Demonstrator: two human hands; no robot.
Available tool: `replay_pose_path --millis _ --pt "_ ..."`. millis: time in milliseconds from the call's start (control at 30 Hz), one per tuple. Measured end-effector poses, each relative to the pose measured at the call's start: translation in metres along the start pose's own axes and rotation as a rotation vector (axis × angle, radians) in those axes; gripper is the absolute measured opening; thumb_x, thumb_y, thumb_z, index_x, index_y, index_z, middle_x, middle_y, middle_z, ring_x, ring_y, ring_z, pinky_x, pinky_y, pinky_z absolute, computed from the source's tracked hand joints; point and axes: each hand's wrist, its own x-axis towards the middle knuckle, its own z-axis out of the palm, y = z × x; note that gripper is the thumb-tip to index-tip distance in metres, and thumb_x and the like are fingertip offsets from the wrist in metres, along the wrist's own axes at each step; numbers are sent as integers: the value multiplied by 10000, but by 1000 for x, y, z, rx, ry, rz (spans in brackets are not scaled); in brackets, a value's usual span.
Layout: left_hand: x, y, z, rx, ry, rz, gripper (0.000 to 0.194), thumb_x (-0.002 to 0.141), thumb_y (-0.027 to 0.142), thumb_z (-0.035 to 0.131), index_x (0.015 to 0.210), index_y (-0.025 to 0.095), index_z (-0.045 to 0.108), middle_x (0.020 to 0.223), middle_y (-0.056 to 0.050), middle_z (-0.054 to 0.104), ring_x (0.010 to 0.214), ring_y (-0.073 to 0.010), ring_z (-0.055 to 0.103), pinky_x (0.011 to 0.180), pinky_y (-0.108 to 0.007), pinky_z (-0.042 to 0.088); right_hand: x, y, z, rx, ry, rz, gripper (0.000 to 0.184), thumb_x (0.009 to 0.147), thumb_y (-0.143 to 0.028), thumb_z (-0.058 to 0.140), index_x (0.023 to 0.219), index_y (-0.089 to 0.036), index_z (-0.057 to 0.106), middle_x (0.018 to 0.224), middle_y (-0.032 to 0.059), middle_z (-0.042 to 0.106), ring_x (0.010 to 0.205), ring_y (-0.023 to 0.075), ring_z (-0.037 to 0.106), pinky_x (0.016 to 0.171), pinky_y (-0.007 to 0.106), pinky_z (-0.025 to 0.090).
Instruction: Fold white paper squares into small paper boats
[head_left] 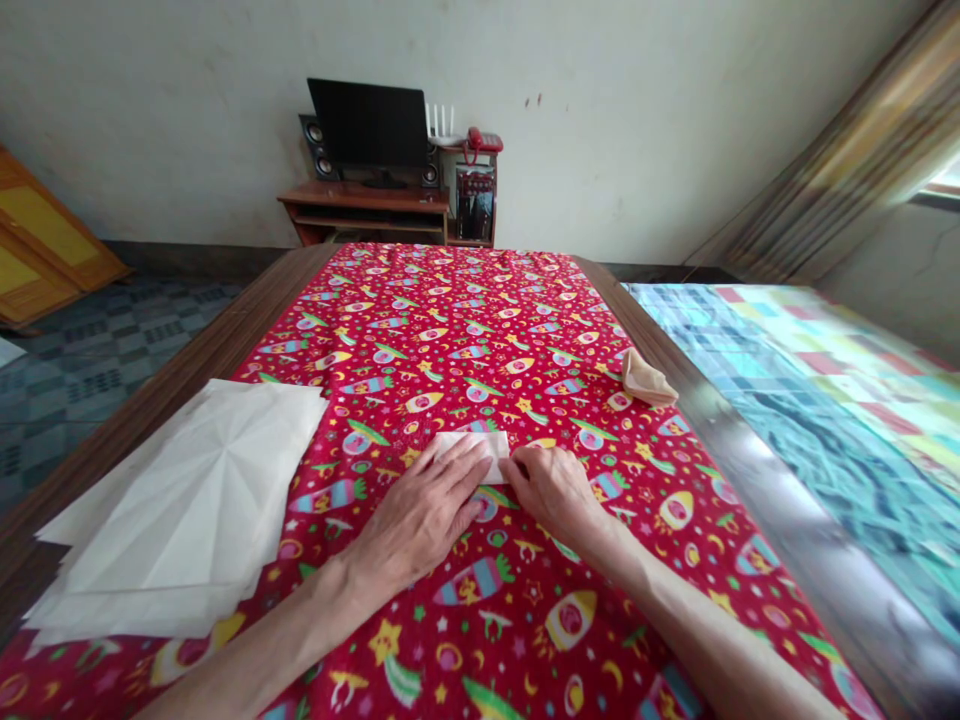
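A small folded white paper [491, 445] lies flat on the red patterned cloth [480, 330] in front of me. My left hand [442, 495] rests palm down over its left part, fingers stretched out, covering much of it. At the paper's right edge is my right hand [551, 485], its fingers curled and pressed together at that edge. What the right fingertips grip there is partly hidden, but the paper's edge runs into them.
To the left lies a stack of creased white paper sheets [187, 500]. A beige folded piece [646, 380] sits near the cloth's right edge. Beyond the table stands a desk [367, 197] with a monitor [367, 125]. A bed [787, 400] with a patterned cover is on the right.
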Motion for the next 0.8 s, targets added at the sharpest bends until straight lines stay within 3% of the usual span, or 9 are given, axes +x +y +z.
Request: replay_pose_path --millis 267,800 --pt "-4 3 8 -43 -106 5 468 1004 353 290 1444 194 296 1506 -23 329 1410 -187 243 1158 -409 218 -1 0 1 -23 32 -6 330 945 -353 440 760 -184 653 674 41 654 695 173 623 565 269 260" --pt "-6 1 12 -50 -99 5 480 1001 359 286 1456 208 266 1504 -18 335 1415 -183 228 1161 -413 190 0 -2 -2 21 31 10 320 932 -339 466 724 -173 644 652 37 647 678 154 620 549 251 265"
